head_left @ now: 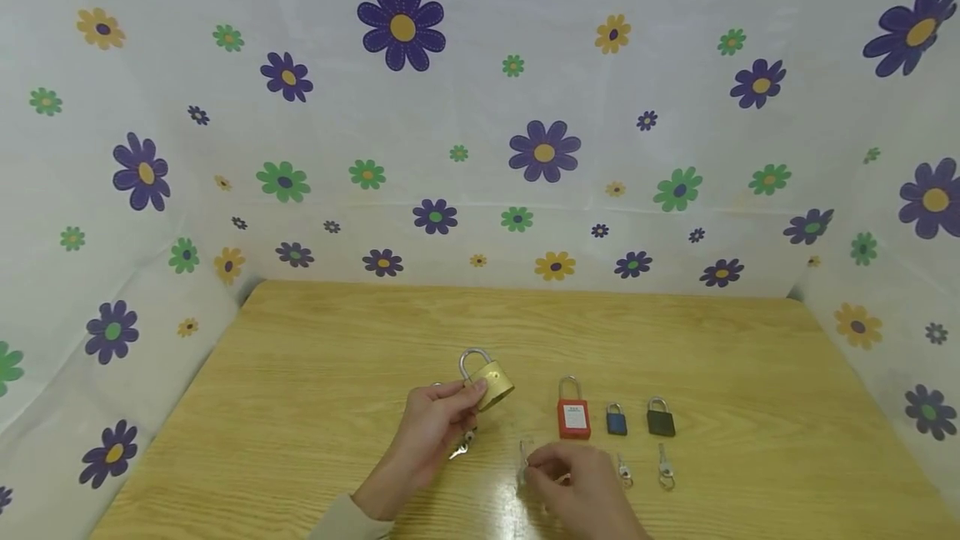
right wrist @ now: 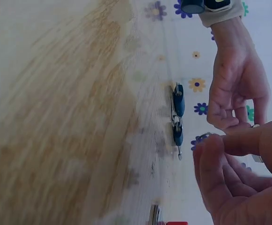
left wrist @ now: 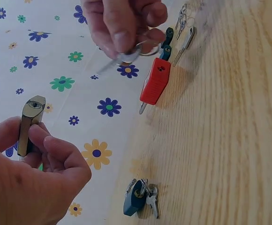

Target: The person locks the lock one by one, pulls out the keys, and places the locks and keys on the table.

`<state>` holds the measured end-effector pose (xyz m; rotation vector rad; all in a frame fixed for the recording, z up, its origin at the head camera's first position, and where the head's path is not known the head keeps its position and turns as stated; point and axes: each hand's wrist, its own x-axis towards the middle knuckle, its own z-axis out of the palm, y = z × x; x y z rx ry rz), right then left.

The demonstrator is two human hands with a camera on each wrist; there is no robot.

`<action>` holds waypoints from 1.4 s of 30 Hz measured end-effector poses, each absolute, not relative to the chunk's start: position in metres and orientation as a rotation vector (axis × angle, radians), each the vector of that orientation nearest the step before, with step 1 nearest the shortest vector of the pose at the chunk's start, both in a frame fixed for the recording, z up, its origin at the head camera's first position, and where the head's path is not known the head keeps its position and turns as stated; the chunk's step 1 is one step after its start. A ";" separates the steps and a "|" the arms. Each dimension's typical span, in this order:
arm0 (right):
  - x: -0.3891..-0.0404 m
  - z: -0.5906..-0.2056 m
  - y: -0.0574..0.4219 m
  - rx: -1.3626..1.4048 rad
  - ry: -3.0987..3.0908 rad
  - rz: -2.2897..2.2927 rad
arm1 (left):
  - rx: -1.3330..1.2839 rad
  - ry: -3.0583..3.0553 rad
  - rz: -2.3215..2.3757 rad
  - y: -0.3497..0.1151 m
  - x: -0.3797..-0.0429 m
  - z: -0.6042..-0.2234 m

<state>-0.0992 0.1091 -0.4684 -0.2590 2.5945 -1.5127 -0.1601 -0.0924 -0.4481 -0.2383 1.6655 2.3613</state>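
Observation:
My left hand (head_left: 423, 432) grips a brass padlock (head_left: 495, 386) by its body between thumb and fingers, with the silver shackle upward and tilted. In the left wrist view, the padlock's keyhole end (left wrist: 34, 105) is turned toward the camera. To the right, my right hand (head_left: 581, 482) pinches a silver key (left wrist: 129, 56) that hangs from a ring (left wrist: 151, 47). Key and padlock are apart. The right wrist view shows the pinching fingers (right wrist: 211, 164), but the key is mostly hidden there.
On the table (head_left: 337, 340) stand a red padlock (head_left: 573, 419), a small blue padlock (head_left: 616, 421) and a dark green padlock (head_left: 661, 421). Loose keys (head_left: 665, 469) lie in front. Behind my left hand is a blue padlock with keys (left wrist: 135, 199). Flowered cloth (head_left: 480, 107) surrounds the table.

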 end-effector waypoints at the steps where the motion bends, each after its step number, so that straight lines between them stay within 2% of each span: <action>1: -0.100 -0.469 0.108 -0.240 2.579 -1.500 | -0.239 1.669 2.358 -0.092 -0.160 -0.448; 17: -0.111 -0.478 0.098 -0.425 2.689 -1.244 | -0.248 1.629 2.333 -0.092 -0.161 -0.451; 42: -0.116 -0.474 0.098 -0.528 2.637 -1.114 | -0.234 1.648 2.312 -0.092 -0.161 -0.453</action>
